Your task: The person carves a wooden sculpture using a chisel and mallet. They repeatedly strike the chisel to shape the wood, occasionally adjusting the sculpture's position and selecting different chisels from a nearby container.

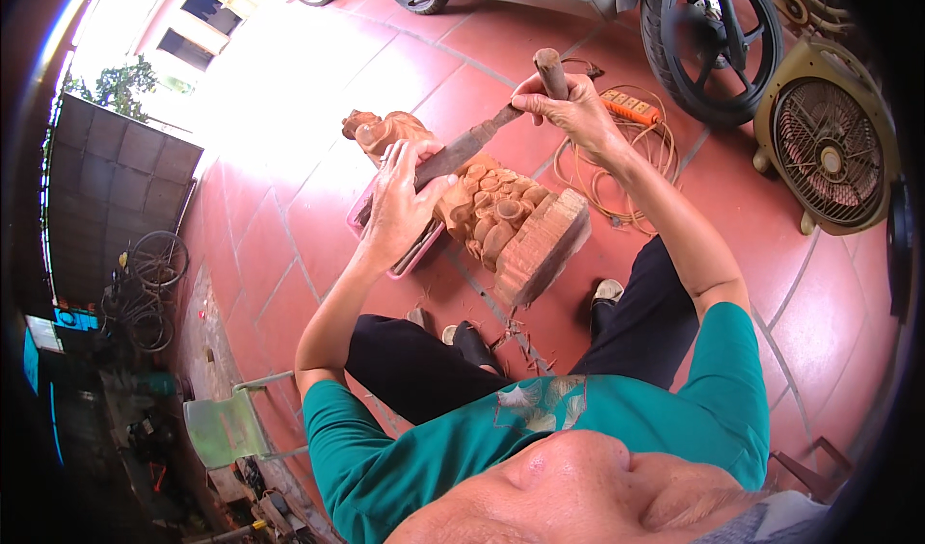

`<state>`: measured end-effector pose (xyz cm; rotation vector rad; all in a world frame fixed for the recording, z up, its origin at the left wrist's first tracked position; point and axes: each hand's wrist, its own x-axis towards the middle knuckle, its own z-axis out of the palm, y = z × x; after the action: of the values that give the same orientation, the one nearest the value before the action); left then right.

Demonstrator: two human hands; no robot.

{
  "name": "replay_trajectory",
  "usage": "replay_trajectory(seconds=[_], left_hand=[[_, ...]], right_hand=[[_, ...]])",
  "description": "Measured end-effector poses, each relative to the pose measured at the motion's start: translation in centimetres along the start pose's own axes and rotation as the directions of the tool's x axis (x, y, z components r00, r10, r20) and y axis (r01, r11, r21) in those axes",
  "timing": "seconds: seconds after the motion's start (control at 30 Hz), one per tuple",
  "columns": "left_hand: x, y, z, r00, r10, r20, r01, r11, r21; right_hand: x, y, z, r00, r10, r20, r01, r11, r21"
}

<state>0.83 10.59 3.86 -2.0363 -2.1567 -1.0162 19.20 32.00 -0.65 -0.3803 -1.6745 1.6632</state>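
Observation:
A carved reddish wooden figure (509, 207) with rounded, bumpy relief and a squared block base lies slantwise on the tiles in front of me. Above it I hold a long flat dark metal blade (451, 163) with a narrow neck. My left hand (397, 202) grips the broad part, fingers over the top and thumb along the near side. My right hand (570, 112) is closed at the neck end, where a round wooden handle (550, 70) sticks up from the fingers; its join to the blade is hidden. Partly under my left hand is a pink tray (412, 263) holding slim tools.
Right of the carving lies an orange power strip (631, 109) with a coiled cord (665, 154). A box fan (829, 149) and a motorbike wheel (711, 43) stand beyond. Wood shavings (515, 337) lie between my feet. A green chair (226, 428) is at left.

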Motion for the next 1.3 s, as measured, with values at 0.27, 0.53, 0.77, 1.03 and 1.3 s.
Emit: replay_trajectory(seconds=[0.27, 0.53, 0.77, 1.03, 1.3], left_hand=[[-0.9, -1.3, 0.0, 0.995, -0.092, 0.031, 0.094, 0.990, -0.105], [0.6, -0.6, 2.5, 0.861, -0.425, 0.279, 0.486, 0.525, -0.699], [2.6, -1.1, 6.2, 0.924, -0.308, 0.227, 0.373, 0.588, -0.718], [1.5, -14.7, 7.6, 0.967, -0.164, 0.193, 0.163, 0.986, 0.020], [-1.6, -14.7, 10.4, 0.888, -0.164, 0.429, 0.034, 0.955, 0.294]], right_hand=[[0.2, 0.3, -0.5, 0.992, 0.120, 0.036, -0.120, 0.993, -0.002], [-0.1, 1.8, 2.5, 0.949, 0.229, 0.216, -0.228, 0.973, -0.028], [-0.4, 3.6, 3.9, 0.958, 0.272, 0.091, -0.281, 0.954, 0.104], [7.6, 8.0, -5.8, 0.969, 0.194, 0.151, -0.133, 0.929, -0.346], [11.5, 24.0, -6.8, 0.750, 0.631, 0.200, -0.441, 0.702, -0.560]])
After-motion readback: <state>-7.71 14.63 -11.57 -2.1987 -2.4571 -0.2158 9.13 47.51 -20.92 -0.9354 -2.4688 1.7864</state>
